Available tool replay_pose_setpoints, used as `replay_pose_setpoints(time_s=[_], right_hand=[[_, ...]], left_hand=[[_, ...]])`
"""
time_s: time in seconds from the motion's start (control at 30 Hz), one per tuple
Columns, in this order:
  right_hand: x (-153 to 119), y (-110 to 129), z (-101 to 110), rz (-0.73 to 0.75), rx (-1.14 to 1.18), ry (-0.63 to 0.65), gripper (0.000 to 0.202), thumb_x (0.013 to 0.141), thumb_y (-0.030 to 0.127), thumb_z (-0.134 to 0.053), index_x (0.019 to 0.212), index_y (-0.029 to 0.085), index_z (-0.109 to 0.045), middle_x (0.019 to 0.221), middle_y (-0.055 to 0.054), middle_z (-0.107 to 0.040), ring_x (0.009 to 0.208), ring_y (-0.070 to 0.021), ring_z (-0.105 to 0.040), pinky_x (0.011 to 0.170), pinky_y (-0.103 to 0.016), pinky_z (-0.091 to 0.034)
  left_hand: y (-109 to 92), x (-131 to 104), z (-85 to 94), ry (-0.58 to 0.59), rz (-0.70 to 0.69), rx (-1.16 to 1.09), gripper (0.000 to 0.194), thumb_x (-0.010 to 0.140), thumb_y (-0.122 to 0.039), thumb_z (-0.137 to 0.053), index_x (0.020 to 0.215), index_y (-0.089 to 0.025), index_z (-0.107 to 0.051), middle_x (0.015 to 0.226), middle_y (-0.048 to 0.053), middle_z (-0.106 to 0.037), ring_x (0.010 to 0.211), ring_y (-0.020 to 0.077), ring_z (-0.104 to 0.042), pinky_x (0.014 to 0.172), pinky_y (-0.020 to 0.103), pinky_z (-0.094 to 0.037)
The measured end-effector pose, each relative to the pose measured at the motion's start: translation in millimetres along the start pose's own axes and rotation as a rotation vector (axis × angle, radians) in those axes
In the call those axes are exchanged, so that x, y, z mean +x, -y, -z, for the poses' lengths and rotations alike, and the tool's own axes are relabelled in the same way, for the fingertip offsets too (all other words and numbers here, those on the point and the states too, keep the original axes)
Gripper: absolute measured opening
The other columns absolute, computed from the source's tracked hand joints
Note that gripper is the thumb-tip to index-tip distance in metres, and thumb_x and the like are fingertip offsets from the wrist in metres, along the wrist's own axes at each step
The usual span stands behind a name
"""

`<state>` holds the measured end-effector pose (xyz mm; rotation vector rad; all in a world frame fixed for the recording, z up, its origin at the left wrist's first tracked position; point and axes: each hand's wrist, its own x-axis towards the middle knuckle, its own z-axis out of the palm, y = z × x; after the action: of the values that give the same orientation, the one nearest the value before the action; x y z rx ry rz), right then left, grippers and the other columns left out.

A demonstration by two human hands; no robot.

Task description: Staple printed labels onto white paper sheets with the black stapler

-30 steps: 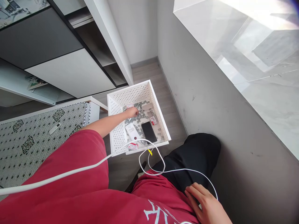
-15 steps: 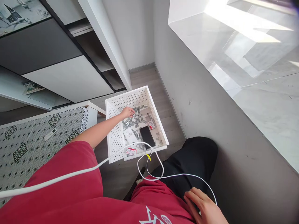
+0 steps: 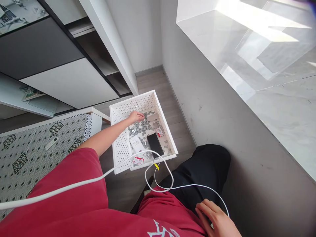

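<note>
My left hand (image 3: 135,116) reaches into a white perforated basket (image 3: 115,131). Its fingers are drawn together over the small grey rectangular pieces (image 3: 134,129) scattered on the basket floor. Whether a piece is between the fingertips is too small to tell. A black smartphone (image 3: 155,145) lies in the basket beside a white box (image 3: 137,144). Two red-and-white cards, one on the right (image 3: 159,132) and one near the front (image 3: 138,160), lie there too. Low in the view, my right hand (image 3: 217,219) rests curled by my lap; a small pale spot shows under its fingers, its kind hidden.
A white cable (image 3: 74,187) crosses in front of me and loops by the basket's front, with a yellow tag (image 3: 156,167) on it. A patterned mat (image 3: 37,154) bearing a white remote (image 3: 51,143) lies left. Grey wall (image 3: 209,108) stands right; a cabinet (image 3: 71,82) stands behind.
My left hand has shifted slightly to the right and away from me over the grey pieces. My right hand stays by my lap. The camera view has moved a little.
</note>
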<state>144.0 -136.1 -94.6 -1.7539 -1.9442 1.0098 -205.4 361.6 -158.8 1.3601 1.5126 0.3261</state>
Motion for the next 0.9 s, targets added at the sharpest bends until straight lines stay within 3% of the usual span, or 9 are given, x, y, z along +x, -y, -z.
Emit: replay_pose_setpoints(time_s=[0.27, 0.37, 0.47, 0.63, 0.8, 0.9], right_hand=[[2.9, -1.1, 0.0, -0.009, 0.001, 0.02, 0.037, 0.111, 0.037, -0.044, 0.092, 0.027, -0.074, 0.087, -0.004, -0.071, 0.075, -0.0175, -0.074, 0.068, -0.024, -0.058], [2.3, -1.7, 0.8, -0.008, -0.013, -0.002, 0.037, 0.111, 0.038, -0.044, 0.093, 0.028, -0.075, 0.089, -0.004, -0.071, 0.076, -0.0171, -0.074, 0.068, -0.023, -0.059], [1.0, -2.8, 1.3, -0.009, -0.017, -0.023, 0.038, 0.111, 0.039, -0.044, 0.093, 0.028, -0.075, 0.09, -0.004, -0.072, 0.076, -0.0169, -0.074, 0.069, -0.023, -0.059], [1.7, -3.1, 2.2, -0.022, 0.002, -0.025, 0.042, 0.112, 0.042, -0.042, 0.091, 0.028, -0.075, 0.087, -0.004, -0.072, 0.074, -0.0166, -0.074, 0.067, -0.021, -0.058], [2.2, -4.2, 2.2, -0.038, 0.011, -0.018, 0.043, 0.112, 0.043, -0.041, 0.092, 0.028, -0.076, 0.088, -0.005, -0.073, 0.075, -0.017, -0.074, 0.069, -0.021, -0.059], [0.5, -5.7, 1.1, -0.059, 0.011, 0.013, 0.041, 0.112, 0.043, -0.043, 0.094, 0.027, -0.076, 0.091, -0.006, -0.073, 0.078, -0.0176, -0.074, 0.07, -0.023, -0.059]], left_hand=[[-8.2, -2.0, -4.6, 0.139, 0.049, -0.312, 0.013, 0.084, -0.014, -0.079, 0.096, -0.011, -0.075, 0.103, 0.015, -0.079, 0.1, 0.0249, -0.078, 0.099, 0.039, -0.063], [-10.9, 4.5, -6.2, 0.135, 0.091, -0.335, 0.008, 0.088, -0.016, -0.067, 0.094, -0.012, -0.07, 0.096, 0.018, -0.077, 0.094, 0.0255, -0.078, 0.092, 0.039, -0.065], [-9.1, 13.0, -9.6, 0.09, 0.098, -0.243, 0.01, 0.089, -0.023, -0.065, 0.082, -0.016, -0.064, 0.076, 0.014, -0.07, 0.078, 0.0238, -0.073, 0.079, 0.038, -0.065], [5.0, 20.0, -19.9, -0.035, 0.085, 0.036, 0.018, 0.082, -0.03, -0.074, 0.073, -0.02, -0.062, 0.063, 0.006, -0.06, 0.067, 0.0219, -0.066, 0.065, 0.032, -0.056], [22.5, 14.5, -29.2, -0.106, 0.034, 0.299, 0.031, 0.059, -0.028, -0.091, 0.063, -0.021, -0.061, 0.076, 0.008, -0.067, 0.092, 0.0325, -0.07, 0.078, 0.034, -0.054], [27.0, 12.0, -32.2, -0.105, 0.01, 0.357, 0.034, 0.055, -0.028, -0.093, 0.061, -0.021, -0.061, 0.083, 0.01, -0.07, 0.102, 0.0362, -0.07, 0.084, 0.035, -0.055]])
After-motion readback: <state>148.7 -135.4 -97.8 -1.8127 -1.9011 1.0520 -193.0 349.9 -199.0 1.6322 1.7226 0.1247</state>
